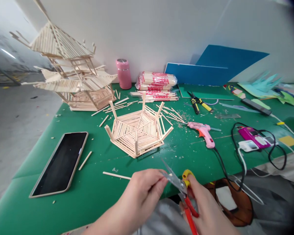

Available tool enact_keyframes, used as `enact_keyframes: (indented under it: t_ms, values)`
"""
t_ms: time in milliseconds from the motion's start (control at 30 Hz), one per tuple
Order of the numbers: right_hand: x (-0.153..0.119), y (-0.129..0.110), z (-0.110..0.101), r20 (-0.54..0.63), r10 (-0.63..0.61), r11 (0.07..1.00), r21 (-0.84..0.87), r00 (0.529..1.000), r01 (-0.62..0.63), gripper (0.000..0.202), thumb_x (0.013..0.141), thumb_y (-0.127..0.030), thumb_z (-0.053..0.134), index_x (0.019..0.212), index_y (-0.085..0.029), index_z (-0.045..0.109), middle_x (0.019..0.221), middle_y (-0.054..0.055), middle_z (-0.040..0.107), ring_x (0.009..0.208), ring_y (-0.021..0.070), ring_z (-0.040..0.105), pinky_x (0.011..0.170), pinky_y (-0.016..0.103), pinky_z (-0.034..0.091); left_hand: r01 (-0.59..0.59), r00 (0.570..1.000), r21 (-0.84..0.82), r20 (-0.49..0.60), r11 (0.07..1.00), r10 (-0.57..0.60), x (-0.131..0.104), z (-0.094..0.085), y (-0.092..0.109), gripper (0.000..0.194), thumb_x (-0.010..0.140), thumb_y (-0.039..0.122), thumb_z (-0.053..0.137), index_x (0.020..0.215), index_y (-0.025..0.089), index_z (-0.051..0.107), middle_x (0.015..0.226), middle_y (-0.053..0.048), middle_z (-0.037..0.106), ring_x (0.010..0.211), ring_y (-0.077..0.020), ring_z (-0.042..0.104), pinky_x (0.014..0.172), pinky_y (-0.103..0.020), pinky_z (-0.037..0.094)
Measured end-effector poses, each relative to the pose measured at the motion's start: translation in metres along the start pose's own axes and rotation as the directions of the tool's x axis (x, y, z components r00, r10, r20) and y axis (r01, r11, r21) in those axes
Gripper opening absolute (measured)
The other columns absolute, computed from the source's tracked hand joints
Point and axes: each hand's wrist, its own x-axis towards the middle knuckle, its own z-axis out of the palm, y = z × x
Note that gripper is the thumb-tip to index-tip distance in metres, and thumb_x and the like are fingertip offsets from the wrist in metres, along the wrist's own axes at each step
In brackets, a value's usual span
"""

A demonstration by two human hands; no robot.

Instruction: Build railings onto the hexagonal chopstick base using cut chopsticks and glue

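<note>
My right hand (201, 202) grips scissors (182, 186) with red and yellow handles, their blades parted and pointing up and left. Beside the blades, my left hand (148, 186) is closed in a pinch near a tiny pale piece; what its fingers hold is too small to make out. A thin wooden stick (116, 175) lies just left of that hand, one end hidden behind it. Beyond both hands sits a hexagonal stick frame (137, 129) with short posts at its corners. To its right lies a pink glue gun (203, 130), with loose sticks (171, 116) nearby.
A stick pagoda model (75, 75) stands at the back left, a phone (61, 163) at the left. Farther back are a pink flask (124, 74), wrapped sticks (156, 81), pliers (198, 103) and blue boards (210, 70). A purple power strip (256, 138) with cables lies at the right.
</note>
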Motion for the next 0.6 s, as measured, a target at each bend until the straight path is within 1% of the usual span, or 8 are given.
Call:
enact_keyframes:
  t_ms: [100,133,200,300,367,500,567,600]
  values:
    - [0.000,0.004,0.003,-0.068,-0.020,0.995,-0.101,0.997,0.013,0.030,0.063,-0.023,0.049,0.093,-0.019,0.052,0.076,0.006,0.066,0.069,0.0203,0.064,0.059,0.025,0.049,-0.208,0.972,0.300,-0.041,0.931,0.231,0.001,0.003,0.004,0.022,0.083,0.007,0.039,0.068,0.015,0.052,0.065,-0.004,0.061,0.054,-0.0113,0.048,0.053,-0.023,0.039]
    - [0.000,0.005,0.004,-0.071,-0.024,0.994,-0.110,0.997,0.016,0.031,0.065,-0.024,0.049,0.095,-0.019,0.051,0.076,0.006,0.066,0.070,0.0200,0.064,0.058,0.025,0.049,-0.244,0.962,0.333,-0.034,0.911,0.270,0.001,0.002,0.004,0.022,0.083,0.007,0.038,0.067,0.015,0.052,0.064,-0.004,0.060,0.054,-0.0115,0.048,0.054,-0.023,0.039]
    - [-0.001,0.003,0.003,-0.050,-0.018,0.995,-0.104,0.999,0.013,0.029,0.069,-0.027,0.048,0.097,-0.018,0.050,0.075,0.006,0.065,0.070,0.0194,0.064,0.056,0.024,0.048,-0.234,0.968,0.305,-0.012,0.923,0.249,0.000,-0.002,0.004,0.021,0.084,0.009,0.039,0.069,0.016,0.053,0.063,-0.003,0.059,0.055,-0.0119,0.048,0.056,-0.023,0.040]
    - [-0.001,0.000,0.001,0.015,-0.031,0.996,-0.087,0.999,0.033,0.027,0.070,-0.030,0.048,0.094,-0.018,0.049,0.074,0.005,0.064,0.070,0.0190,0.064,0.054,0.023,0.047,-0.069,0.995,0.073,0.079,0.995,0.064,0.002,-0.012,0.003,0.023,0.087,0.021,0.041,0.075,0.016,0.059,0.065,-0.002,0.059,0.058,-0.0121,0.051,0.056,-0.022,0.041]
    - [-0.001,-0.002,-0.002,0.045,-0.043,0.995,-0.085,0.998,0.047,0.027,0.068,-0.030,0.050,0.092,-0.018,0.050,0.077,0.006,0.065,0.070,0.0191,0.064,0.055,0.023,0.048,0.091,0.979,-0.144,0.192,0.985,-0.062,0.003,-0.016,0.000,0.027,0.087,0.031,0.043,0.076,0.015,0.062,0.064,-0.003,0.059,0.058,-0.0119,0.051,0.053,-0.022,0.040]
    - [-0.001,-0.006,-0.006,0.054,-0.024,0.998,-0.050,0.998,0.026,0.027,0.065,-0.023,0.049,0.091,-0.018,0.050,0.079,0.007,0.066,0.076,0.0204,0.064,0.061,0.024,0.049,0.365,0.913,-0.483,0.352,0.796,-0.205,0.003,-0.016,-0.011,0.033,0.081,0.043,0.051,0.075,0.013,0.064,0.058,0.000,0.050,0.050,-0.0079,0.037,0.044,-0.020,0.029]
    - [-0.001,-0.008,-0.007,0.082,-0.030,0.999,-0.026,0.996,0.032,0.026,0.061,-0.019,0.048,0.087,-0.019,0.051,0.076,0.006,0.066,0.077,0.0211,0.064,0.059,0.024,0.049,0.415,0.897,-0.540,0.378,0.732,-0.230,0.001,-0.012,-0.013,0.035,0.081,0.045,0.050,0.074,0.013,0.063,0.053,0.002,0.044,0.045,-0.0063,0.028,0.040,-0.020,0.022]
    - [-0.001,-0.008,-0.006,0.091,-0.033,0.999,-0.015,0.995,0.034,0.026,0.060,-0.019,0.048,0.085,-0.019,0.051,0.075,0.006,0.066,0.076,0.0213,0.065,0.059,0.024,0.049,0.409,0.900,-0.527,0.368,0.745,-0.233,0.001,-0.010,-0.012,0.035,0.082,0.044,0.048,0.074,0.013,0.062,0.052,0.003,0.042,0.044,-0.0063,0.027,0.040,-0.020,0.022]
